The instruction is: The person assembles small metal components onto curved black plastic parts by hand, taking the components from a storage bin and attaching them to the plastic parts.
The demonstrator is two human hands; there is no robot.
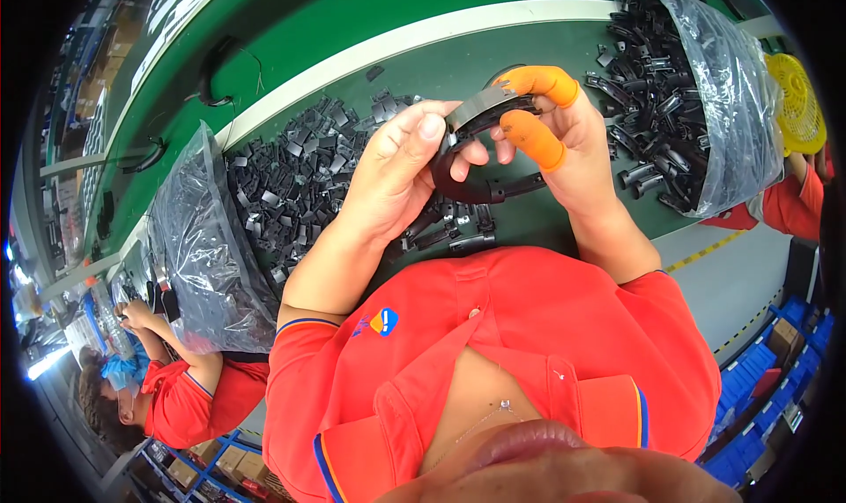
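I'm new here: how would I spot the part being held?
Find the green bench. Over it, the left hand and right hand, with orange finger covers, hold a black curved band. Unlike the small pieces heaped on the bench, it is a wide, held arc.

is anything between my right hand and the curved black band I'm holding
Only the orange finger covers worn on your right hand; nothing else visible stands between it and the curved black band, which your left hand also grips.

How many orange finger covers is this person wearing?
2, both on the right hand: an upper finger cover and, below it, a thumb cover. Some fingertips are hidden, so more are possible.
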